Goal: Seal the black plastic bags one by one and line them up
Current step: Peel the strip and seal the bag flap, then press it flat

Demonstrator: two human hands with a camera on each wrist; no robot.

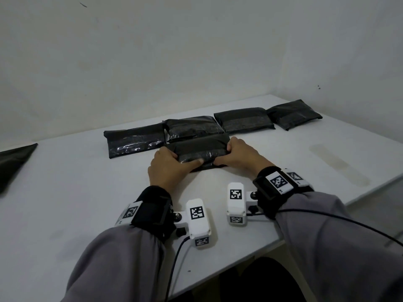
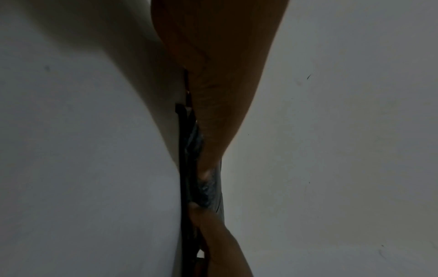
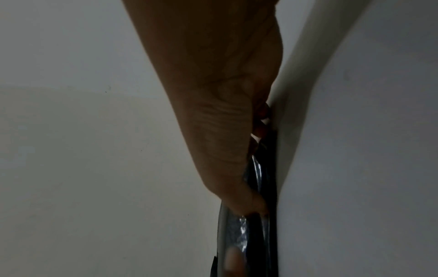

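Bag [image 1: 197, 152] sits mid-table, just in front of the row of four bags [image 1: 244, 119] along the far edge. I see left hand [image 1: 169, 165] and right hand [image 1: 236, 154] clamped on its ends, thumbs on top. Risk: sliding it back could knock the row crooked, or the flap could lift if it isn't pressed flat. Wrist views show fingers [image 3: 260, 129] tucked under the bag; only head view shows the row and a spare bag [image 1: 15, 160] at the left edge.

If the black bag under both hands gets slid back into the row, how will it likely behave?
The held bag looks padded and wrinkled, so it would probably flex rather than stay stiff. Its glossy film may slip under the left hand and right hand. Lying flat on the table, it seems unlikely to roll.
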